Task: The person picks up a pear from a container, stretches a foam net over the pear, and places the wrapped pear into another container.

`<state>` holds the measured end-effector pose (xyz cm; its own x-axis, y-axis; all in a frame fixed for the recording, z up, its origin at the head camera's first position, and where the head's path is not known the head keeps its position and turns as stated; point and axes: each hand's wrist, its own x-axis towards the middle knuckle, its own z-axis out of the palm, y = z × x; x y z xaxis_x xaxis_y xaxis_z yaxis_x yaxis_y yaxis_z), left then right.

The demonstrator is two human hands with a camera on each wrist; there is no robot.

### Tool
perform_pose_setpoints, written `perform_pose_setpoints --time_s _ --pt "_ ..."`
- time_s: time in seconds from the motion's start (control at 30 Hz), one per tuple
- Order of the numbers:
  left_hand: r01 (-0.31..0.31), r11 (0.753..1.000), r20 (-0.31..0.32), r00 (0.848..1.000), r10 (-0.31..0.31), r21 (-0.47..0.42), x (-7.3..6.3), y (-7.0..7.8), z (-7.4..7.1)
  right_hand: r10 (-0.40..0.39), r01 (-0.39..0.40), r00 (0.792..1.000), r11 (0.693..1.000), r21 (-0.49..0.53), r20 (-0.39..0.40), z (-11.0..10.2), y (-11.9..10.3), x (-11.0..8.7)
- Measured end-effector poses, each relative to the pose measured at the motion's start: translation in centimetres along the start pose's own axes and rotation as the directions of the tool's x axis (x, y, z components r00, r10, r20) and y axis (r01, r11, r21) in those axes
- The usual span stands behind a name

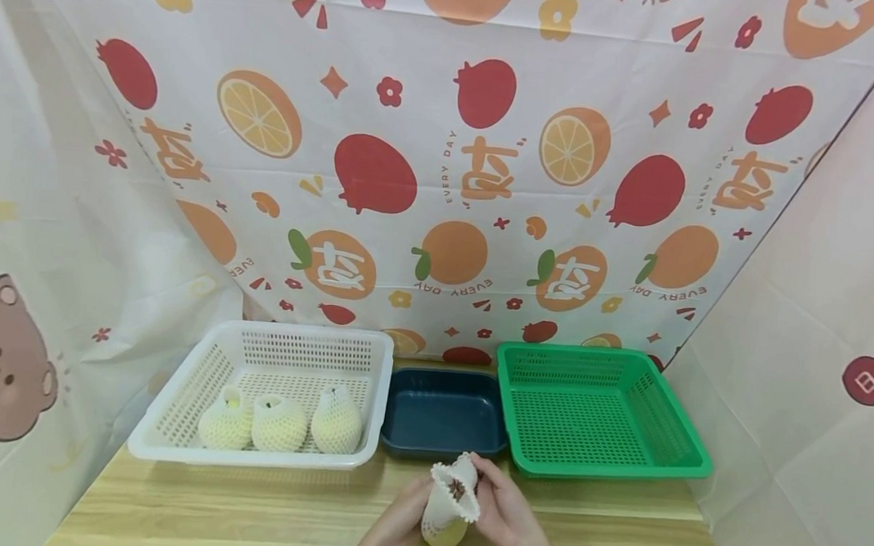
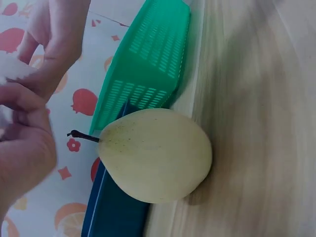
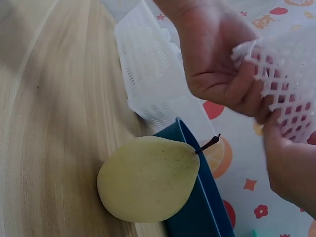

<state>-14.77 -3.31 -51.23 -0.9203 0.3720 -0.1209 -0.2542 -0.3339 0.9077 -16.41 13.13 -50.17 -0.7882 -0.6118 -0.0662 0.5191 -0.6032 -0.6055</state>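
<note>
A bare yellow pear (image 1: 447, 536) with a dark stem stands on the wooden table near the front. Above it, both hands grip a white foam net sleeve (image 1: 439, 505), which is stretched wide at its mouth. My left hand (image 1: 402, 515) holds the left side of the net, and my right hand (image 1: 501, 511) the right side. In the right wrist view the net (image 3: 291, 84) spreads between the fingers, apart from the pear (image 3: 150, 180). The left wrist view has the pear (image 2: 155, 155) upright below the hands, its stem pointing up towards them.
On the left, a white basket (image 1: 256, 456) contains three pears (image 1: 338, 424) in foam nets. A dark blue tray (image 1: 444, 455) stands in the middle, just behind the hands. To its right is a green basket (image 1: 605, 467). A fruit-print curtain (image 1: 428, 172) hangs behind.
</note>
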Motion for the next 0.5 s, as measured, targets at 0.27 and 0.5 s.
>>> perform_pose_setpoints --time_s 0.27,0.5 --pt "-0.107 0.902 0.038 0.990 0.135 -0.418 0.1 0.0 -0.3 -0.005 0.005 1.000 1.000 -0.021 -0.004 -0.1 -0.2 -0.4" --pt "-0.113 0.955 -0.164 0.984 0.069 -0.275 0.1 -1.2 -0.5 -0.175 0.066 0.940 0.937 -0.344 -0.294 -0.9 0.7 0.1"
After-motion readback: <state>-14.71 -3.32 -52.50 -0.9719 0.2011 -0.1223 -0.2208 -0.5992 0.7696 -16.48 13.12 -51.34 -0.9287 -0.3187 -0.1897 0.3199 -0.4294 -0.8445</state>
